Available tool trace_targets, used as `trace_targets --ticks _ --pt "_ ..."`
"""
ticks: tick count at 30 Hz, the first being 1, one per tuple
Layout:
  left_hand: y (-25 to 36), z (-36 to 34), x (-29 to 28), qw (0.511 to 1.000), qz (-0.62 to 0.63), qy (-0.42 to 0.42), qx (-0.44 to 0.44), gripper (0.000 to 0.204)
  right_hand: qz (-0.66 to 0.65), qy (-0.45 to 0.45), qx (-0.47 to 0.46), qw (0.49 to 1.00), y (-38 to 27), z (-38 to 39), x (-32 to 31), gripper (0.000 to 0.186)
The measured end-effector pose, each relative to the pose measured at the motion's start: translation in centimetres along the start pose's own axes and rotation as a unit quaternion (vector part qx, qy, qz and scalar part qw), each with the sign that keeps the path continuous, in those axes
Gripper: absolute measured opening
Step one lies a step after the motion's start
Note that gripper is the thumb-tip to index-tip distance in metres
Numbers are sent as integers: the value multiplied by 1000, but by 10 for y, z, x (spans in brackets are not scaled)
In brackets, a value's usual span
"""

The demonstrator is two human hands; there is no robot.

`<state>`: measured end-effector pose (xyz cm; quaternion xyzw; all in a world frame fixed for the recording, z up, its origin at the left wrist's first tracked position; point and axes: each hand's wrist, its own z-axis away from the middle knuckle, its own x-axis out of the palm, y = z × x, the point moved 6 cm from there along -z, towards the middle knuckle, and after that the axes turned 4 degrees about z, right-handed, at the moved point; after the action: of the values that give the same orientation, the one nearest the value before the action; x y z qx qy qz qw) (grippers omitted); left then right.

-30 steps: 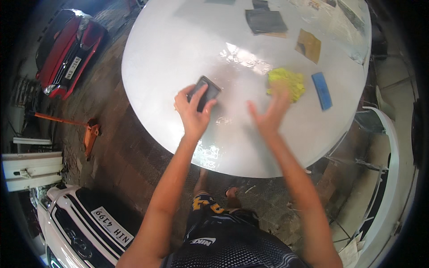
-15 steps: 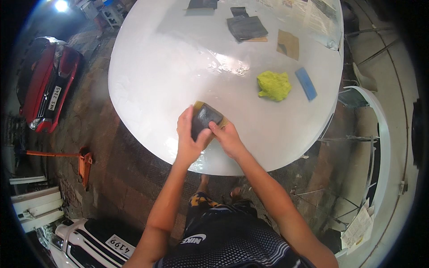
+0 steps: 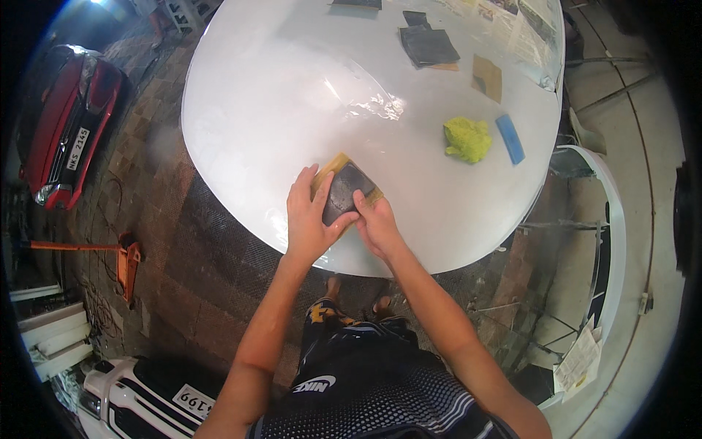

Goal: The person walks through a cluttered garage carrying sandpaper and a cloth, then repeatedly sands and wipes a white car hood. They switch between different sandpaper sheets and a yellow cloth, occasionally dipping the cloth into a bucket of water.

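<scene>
Pad and tan sheet are now held together by both hands over the near part of the white panel; contact with the panel cannot be confirmed. One second ago, only the left hand was at the pad, and the right hand was apart from it, near the yellow-green cloth. Left hand: grasping the left side, thumb at the near corner. Right hand: grasping the right side, thumb on the dark upper face, other fingers mostly hidden. The sheet's margin projects past the pad's far edge. The changed hold suggests fitting of sheet to pad rather than rubbing; whether the sheet is wrapped or only laid underneath cannot be told.
</scene>
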<state>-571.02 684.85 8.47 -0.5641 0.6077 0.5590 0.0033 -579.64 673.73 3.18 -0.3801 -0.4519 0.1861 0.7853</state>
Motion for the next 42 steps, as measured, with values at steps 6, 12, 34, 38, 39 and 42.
trace_targets --ticks 6,12,34,38,39,42 --pt "-9 6 3 999 40 -26 2 85 68 6 -2 998 6 1 -4 50" --pt "-34 3 -4 961 251 -29 -111 73 124 -19 20 992 -2 1 -6 53" --pt "12 4 -8 991 126 -16 -37 85 -10 6 19 1000 -25 28 -12 41" --pt "14 0 -7 989 141 -54 0 84 -6 -36 31 999 -21 29 -24 47" --pt "15 0 -8 987 144 -66 -3 83 -5 -38 41 998 -23 27 -26 48" --pt "15 -1 -11 980 173 -96 -16 80 -30 -41 47 998 -33 27 -20 47"
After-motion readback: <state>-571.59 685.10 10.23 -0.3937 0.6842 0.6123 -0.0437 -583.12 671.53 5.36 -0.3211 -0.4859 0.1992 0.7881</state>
